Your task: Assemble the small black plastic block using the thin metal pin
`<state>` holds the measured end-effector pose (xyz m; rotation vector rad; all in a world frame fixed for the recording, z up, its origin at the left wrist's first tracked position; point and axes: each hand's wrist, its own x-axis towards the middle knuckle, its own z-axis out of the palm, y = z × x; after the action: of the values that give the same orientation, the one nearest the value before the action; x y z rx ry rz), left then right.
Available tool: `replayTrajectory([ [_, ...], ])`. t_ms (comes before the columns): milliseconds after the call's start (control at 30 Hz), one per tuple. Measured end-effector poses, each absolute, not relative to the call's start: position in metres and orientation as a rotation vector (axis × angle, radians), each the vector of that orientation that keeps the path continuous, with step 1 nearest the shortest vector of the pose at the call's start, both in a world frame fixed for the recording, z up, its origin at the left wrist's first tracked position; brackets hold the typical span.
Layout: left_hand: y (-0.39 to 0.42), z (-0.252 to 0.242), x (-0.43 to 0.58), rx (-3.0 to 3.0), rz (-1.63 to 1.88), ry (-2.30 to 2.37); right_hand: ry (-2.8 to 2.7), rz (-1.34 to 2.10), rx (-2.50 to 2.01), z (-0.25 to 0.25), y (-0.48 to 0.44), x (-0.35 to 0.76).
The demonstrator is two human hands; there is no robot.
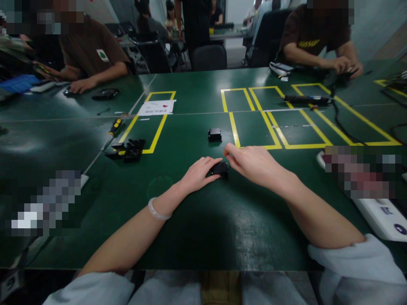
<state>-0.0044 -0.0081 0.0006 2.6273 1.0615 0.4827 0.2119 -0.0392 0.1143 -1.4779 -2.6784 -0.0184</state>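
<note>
On the green table [187, 220], my left hand [201, 171] grips a small black box-like part [220, 169] from its left side, thumb near and fingers beyond. At the part's right edge, my right hand [251, 162] has its fingers curled into a pinch. Whatever those fingertips hold, if anything, is too small or hidden to make out. A second black box-like part [215, 134] stands a little farther away, apart from both hands. To the left lies a cluster of black pieces [129, 150], close to the end of a yellow tape outline.
A yellow-and-black screwdriver [115, 126] lies at left near a paper sheet [156, 108]. Yellow tape outlines [233, 129] mark the table. A corded black pen-like tool [307, 100] rests at right. White devices [386, 220] flank my arms. Two people work across the table.
</note>
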Motion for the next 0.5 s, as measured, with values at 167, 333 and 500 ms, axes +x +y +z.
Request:
replayTrajectory([
  [167, -0.0091, 0.0018, -0.0041, 2.611, 0.482, 1.065, -2.660, 0.024, -1.453, 0.1156, -0.0403, 0.2129],
  [333, -0.0089, 0.0010, -0.0042, 2.618, 0.485, 1.078, -2.689, -0.017, -1.517, 0.1156, -0.0391, 0.2112],
  [500, -0.0093, 0.0028, -0.0038, 2.628, 0.474, 1.068, -2.665, 0.012, -1.487, 0.1135, -0.0379, 0.2118],
])
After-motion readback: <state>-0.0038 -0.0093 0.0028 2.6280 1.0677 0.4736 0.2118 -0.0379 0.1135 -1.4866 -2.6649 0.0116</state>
